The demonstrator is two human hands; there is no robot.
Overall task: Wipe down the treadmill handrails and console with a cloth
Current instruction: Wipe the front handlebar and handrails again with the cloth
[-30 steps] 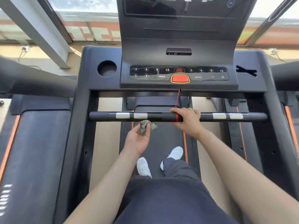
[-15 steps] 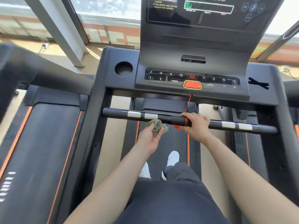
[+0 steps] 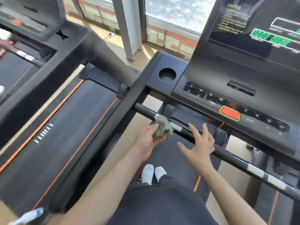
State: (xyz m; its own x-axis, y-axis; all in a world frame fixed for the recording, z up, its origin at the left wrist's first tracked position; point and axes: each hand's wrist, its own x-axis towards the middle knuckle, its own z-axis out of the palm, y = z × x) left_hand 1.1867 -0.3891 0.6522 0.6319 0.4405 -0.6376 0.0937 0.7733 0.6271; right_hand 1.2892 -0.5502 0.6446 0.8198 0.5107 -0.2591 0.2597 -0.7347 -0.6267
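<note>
Just below the centre of the frame, the left hand [image 3: 146, 140] grips a crumpled grey-green cloth [image 3: 163, 127], pressing it against the black front handrail [image 3: 142, 108] where a silver sensor patch [image 3: 177, 127] wraps the bar. To its right, the right hand [image 3: 198, 146] is spread wide with straight fingers and holds nothing. It lies over the same handrail, though whether the palm touches the bar cannot be told. A thin red cord [image 3: 219, 127] hangs just beyond those fingers. Above the bar, the console [image 3: 211, 88] slopes across to the right, carrying a red button [image 3: 229, 113] ringed in yellow, numbered keys and a round cup holder [image 3: 167, 75]. A dark screen [image 3: 243, 38] with green lettering rises at the upper right. White shoes [image 3: 147, 173] stand on the belt [image 3: 168, 155] at the lower centre. A second treadmill [image 3: 65, 130] fills the left side.
</note>
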